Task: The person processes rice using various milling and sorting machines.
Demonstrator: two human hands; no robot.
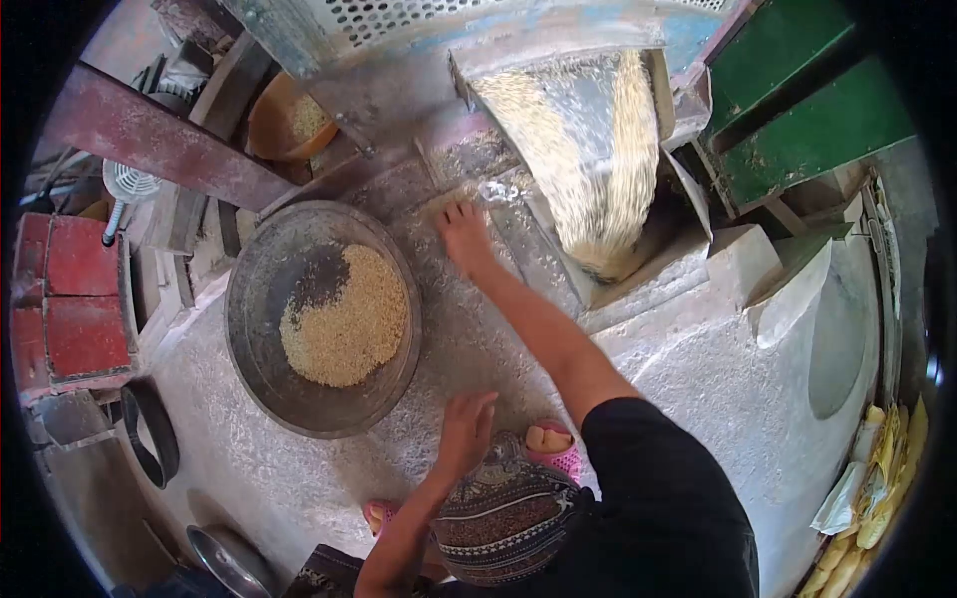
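Right hand, fingers spread flat, gathers spilled grain below the chute. Left hand rests open on the knee. Next, I'd say: a cupped scoop toward the basin.

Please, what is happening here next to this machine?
A person crouches on a dusty floor beside a milling machine. Grain pours down the machine's chute. The right hand reaches forward, open and flat on the floor just left of the chute. The left hand rests open on the patterned cloth over the knee. A metal basin, partly filled with grain, sits on the floor to the left, untouched.
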